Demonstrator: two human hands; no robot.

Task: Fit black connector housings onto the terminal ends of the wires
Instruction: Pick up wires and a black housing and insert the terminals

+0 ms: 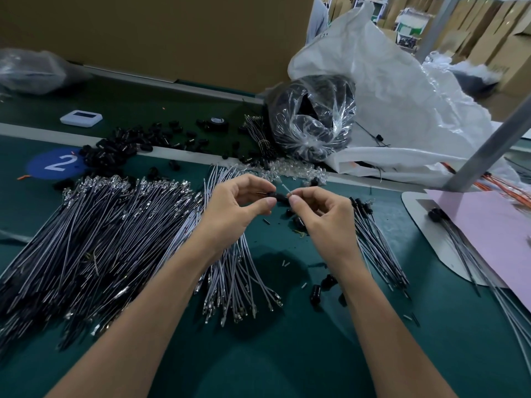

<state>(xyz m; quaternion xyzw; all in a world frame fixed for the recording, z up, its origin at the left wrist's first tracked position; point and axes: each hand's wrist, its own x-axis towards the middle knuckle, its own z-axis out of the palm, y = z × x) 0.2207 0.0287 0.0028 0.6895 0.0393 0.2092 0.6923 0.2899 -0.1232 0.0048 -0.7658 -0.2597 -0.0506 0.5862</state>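
Note:
My left hand (pixel 240 201) pinches a small black connector housing (pixel 280 197) between thumb and fingers, a metal pin sticking out on its left. My right hand (pixel 319 209) pinches a thin grey wire (pixel 284 188) right at the housing's other end. Both hands meet above the green table. A big fan of grey wires with metal terminals (pixel 109 225) lies to the left. A smaller bunch of grey wires (pixel 230 271) lies under my left wrist. Wires with housings fitted (pixel 373 239) lie to the right. Loose black housings (pixel 120 147) are heaped at the back left.
A clear bag of black parts (pixel 311 119) and a large white sack (pixel 402 104) stand at the back right. A pink sheet (pixel 494 242) lies on the right beside a grey post (pixel 482 150). A white device (pixel 81 118) sits far left. Stray housings (pixel 316 293) lie near my right forearm.

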